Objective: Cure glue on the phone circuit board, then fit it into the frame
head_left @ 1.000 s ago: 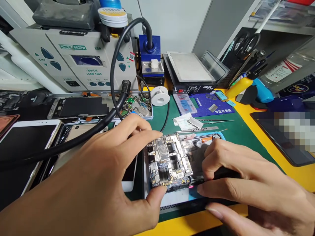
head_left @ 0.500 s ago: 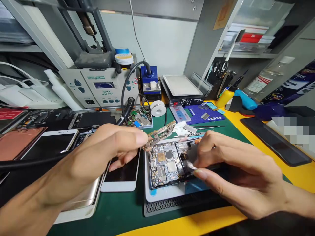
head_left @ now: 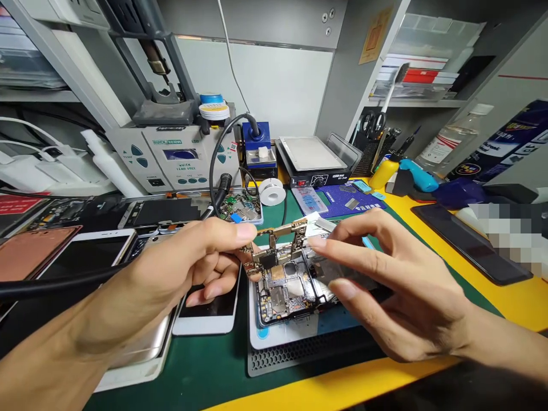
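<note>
On the green mat (head_left: 205, 371), an opened phone (head_left: 291, 297) lies near centre. Above it, our left hand (head_left: 184, 274) pinches a gold-toned metal bracket (head_left: 274, 248); our right hand (head_left: 394, 285), narrowly spread, fingertips its far end. Setting it aside calls for a clear spot.

An opened phone (head_left: 285, 299) lies on a mat (head_left: 278, 337), rework station (head_left: 171, 157) behind.

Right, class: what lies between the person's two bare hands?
A narrow gold-and-silver shielded circuit board, held by the left hand, shows in the head view.
</note>
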`<move>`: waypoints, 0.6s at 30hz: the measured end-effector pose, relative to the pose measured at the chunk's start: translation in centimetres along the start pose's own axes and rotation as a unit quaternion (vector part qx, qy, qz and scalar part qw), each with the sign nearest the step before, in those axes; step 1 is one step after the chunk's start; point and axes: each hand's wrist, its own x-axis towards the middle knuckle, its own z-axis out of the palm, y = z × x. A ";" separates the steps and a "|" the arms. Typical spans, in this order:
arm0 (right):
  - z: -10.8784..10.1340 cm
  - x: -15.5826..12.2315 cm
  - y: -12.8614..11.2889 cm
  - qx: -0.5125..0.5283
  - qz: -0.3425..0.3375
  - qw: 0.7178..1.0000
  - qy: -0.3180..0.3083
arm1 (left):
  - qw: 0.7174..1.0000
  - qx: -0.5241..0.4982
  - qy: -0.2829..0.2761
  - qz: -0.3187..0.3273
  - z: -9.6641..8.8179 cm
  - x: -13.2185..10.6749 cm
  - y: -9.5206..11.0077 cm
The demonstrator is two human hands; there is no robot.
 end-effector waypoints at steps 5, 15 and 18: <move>0.1 0.2 0.4 -0.018 -0.013 1.000 -0.019 | 1.000 0.002 -0.012 -0.002 0.0 -0.1 -0.1; 0.0 0.2 -0.1 0.007 0.015 1.000 0.026 | 1.000 0.016 -0.018 0.001 0.2 -0.5 0.1; 0.0 0.2 -0.1 0.013 0.022 0.999 0.034 | 1.000 0.007 -0.017 -0.004 0.1 -0.6 0.0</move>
